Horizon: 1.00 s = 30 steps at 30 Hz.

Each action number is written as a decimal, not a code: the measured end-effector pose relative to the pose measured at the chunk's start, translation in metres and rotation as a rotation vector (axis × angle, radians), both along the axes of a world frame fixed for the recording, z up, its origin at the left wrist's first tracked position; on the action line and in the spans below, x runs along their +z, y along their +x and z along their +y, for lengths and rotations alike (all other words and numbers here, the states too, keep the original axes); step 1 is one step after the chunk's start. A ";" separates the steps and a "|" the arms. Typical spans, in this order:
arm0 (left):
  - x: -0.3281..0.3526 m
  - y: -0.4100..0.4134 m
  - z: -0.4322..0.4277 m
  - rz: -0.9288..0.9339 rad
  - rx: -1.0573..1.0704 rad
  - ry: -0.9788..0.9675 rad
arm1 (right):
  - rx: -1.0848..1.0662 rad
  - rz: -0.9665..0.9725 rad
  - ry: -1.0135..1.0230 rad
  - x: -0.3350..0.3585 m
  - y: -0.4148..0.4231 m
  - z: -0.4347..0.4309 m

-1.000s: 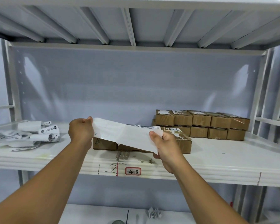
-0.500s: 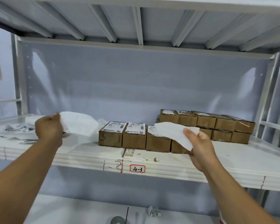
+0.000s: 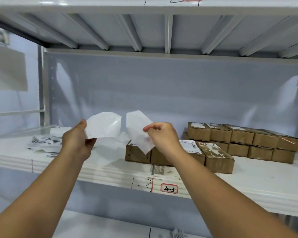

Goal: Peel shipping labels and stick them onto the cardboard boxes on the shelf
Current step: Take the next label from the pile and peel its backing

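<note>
My left hand pinches a curled white sheet, held up over the white shelf. My right hand pinches a second white sheet by its edge, in front of a row of brown cardboard boxes near the shelf's front. Some of those boxes carry printed labels on top; my right arm hides part of the row. Both sheets are close together in the air, apart from each other.
A two-high stack of brown boxes stands at the back right. A pile of printed label sheets and white paper lies on the shelf at left. A red-framed tag reading 4-3 marks the shelf edge. Another shelf hangs above.
One second ago both hands held one joined sheet; it came apart into two pieces. Since half a second ago the hands have drawn back together and risen, and the view tilted up.
</note>
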<state>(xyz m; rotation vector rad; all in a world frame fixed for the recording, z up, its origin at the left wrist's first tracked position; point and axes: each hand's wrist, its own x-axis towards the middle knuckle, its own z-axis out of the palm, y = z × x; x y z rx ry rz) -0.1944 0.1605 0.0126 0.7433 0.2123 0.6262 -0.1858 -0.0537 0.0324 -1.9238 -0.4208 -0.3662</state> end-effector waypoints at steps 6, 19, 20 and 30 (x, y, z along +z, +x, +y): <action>0.001 -0.003 0.019 0.018 0.026 -0.067 | 0.142 0.092 -0.145 -0.011 0.021 0.063; -0.007 0.024 0.037 0.070 0.134 -0.030 | 0.093 0.436 0.396 -0.012 0.072 0.143; -0.009 0.025 0.038 0.075 0.150 -0.012 | 0.081 0.428 0.418 -0.012 0.076 0.147; -0.021 0.026 0.047 0.092 0.518 0.205 | 0.335 0.643 0.627 -0.013 0.071 0.133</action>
